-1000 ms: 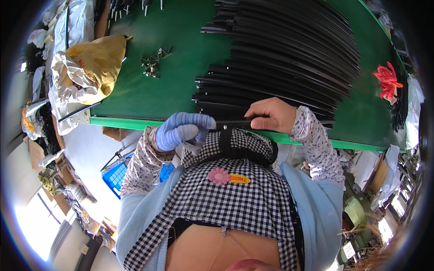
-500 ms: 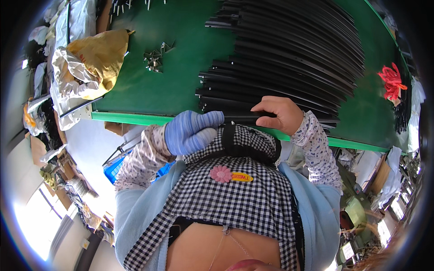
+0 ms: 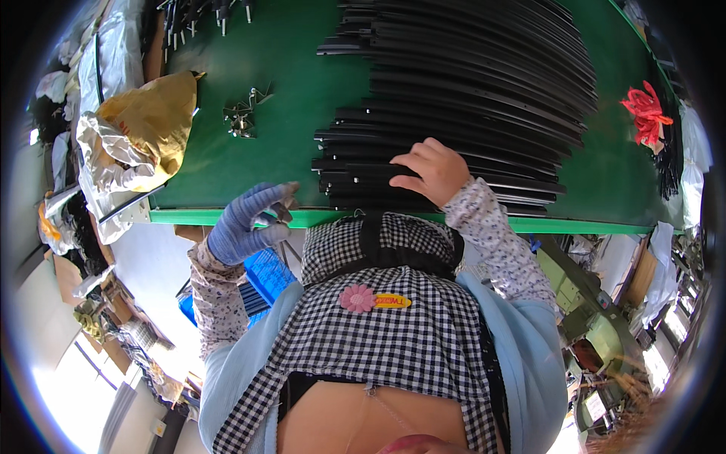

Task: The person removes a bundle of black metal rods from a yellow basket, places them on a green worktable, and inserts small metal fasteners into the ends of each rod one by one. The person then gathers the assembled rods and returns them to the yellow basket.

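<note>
My left hand point(image 3: 253, 219), in a blue knitted glove, hovers at the table's front edge, left of the rods. Its fingers are curved with a gap between index finger and thumb; I make out nothing held there. Over the near part of a wide row of long black rods point(image 3: 484, 98) is my bare right hand point(image 3: 431, 174). Its thumb and index finger are apart, and whether it touches a rod is unclear. Small light-coloured studs show near the left ends of some rods. A small heap of metal clips point(image 3: 240, 121) lies on the green table left of the rods.
A yellow and white sack point(image 3: 147, 132) rests at the table's left side. Dark rods with white tips point(image 3: 208, 15) lie at the far left. Red ties point(image 3: 646, 113) are at the right, by a dark bundle point(image 3: 668, 163). Below the table's green edge point(image 3: 302, 219) stands a blue crate point(image 3: 268, 276).
My left hand has moved left, away from the rod ends, and its fingers have spread. My right hand has shifted left over the rods. The nearest rod now lies free of my left hand.
</note>
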`<state>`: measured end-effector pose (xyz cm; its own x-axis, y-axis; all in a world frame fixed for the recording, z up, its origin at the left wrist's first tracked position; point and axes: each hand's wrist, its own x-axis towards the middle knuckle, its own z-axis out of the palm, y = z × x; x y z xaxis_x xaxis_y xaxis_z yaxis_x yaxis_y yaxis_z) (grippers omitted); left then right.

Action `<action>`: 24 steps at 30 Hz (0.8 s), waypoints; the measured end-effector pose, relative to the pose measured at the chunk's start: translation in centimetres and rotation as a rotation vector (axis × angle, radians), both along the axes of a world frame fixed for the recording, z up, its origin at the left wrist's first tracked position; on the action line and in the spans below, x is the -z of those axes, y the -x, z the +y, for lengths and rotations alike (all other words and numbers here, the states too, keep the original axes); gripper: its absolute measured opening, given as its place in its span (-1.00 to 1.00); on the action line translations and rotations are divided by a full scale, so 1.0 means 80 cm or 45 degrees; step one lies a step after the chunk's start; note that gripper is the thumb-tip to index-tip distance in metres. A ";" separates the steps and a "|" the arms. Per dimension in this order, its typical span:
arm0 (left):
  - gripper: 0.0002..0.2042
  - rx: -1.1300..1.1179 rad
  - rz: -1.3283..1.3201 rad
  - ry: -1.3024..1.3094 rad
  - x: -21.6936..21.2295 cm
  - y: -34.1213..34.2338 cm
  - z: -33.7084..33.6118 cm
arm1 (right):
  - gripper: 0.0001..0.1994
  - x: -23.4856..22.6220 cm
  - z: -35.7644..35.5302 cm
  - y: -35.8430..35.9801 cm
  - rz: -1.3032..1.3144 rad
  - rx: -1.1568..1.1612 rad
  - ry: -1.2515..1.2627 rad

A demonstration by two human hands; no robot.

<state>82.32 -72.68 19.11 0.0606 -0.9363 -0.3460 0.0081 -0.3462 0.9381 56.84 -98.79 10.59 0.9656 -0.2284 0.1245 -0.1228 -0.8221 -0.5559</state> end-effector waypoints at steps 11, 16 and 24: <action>-0.66 -0.536 0.504 0.111 0.081 -0.001 -0.104 | -0.70 0.023 -0.007 -0.021 -0.090 0.313 0.016; -0.60 -0.707 0.450 -0.168 0.125 0.000 -0.207 | -0.72 0.041 -0.107 -0.021 -0.049 0.626 0.369; -0.61 -0.582 0.643 -0.229 0.159 -0.002 -0.263 | -0.60 0.048 -0.151 -0.029 0.200 0.512 0.455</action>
